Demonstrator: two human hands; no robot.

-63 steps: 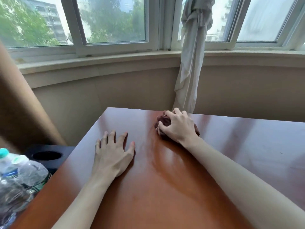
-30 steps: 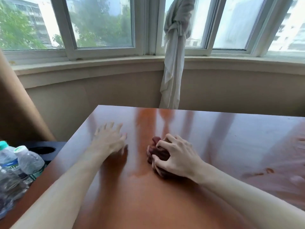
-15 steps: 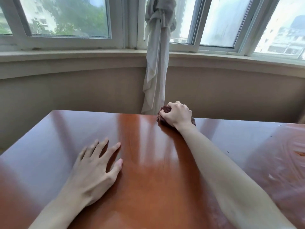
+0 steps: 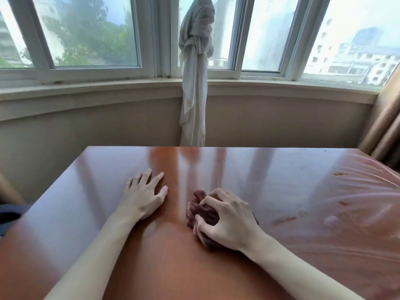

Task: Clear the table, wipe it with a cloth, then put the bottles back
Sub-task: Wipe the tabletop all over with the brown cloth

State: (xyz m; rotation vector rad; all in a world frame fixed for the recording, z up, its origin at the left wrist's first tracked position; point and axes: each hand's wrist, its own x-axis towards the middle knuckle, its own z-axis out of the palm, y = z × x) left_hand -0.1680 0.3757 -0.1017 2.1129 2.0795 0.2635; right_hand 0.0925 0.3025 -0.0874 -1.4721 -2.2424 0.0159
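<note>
Bay windows [image 4: 91, 33] curve behind the glossy reddish-brown table [image 4: 281, 180], and a knotted pale curtain [image 4: 194, 83] hangs just past its far edge, which I take as my landmark for everything else. Nearer to me than that curtain and a little to its right, my right hand [image 4: 229, 221] clenches a bunched dark maroon cloth [image 4: 202, 211], fingers curled over the wad and pressing it down onto the wood; I judge the ball shape is there to give a firm pad for scrubbing. To the left of the cloth, my left hand [image 4: 144, 197] lies flat on the tabletop with fingers spread and grasping nothing, most likely bracing me while the other arm works. Far to the right of the curtain, a crinkled clear plastic sheet [image 4: 355, 202] covers that end of the table, with a few brownish smears [image 4: 283, 220] showing near its edge. No bottles appear anywhere on the surface, so clearing looks done and wiping is the step in hand; the bottles themselves are out of view. Well to the left of the curtain, a dark object [image 4: 9, 215] peeks in by the table's edge, too cropped to identify. I would guess the smeared right end needs attention next.
</note>
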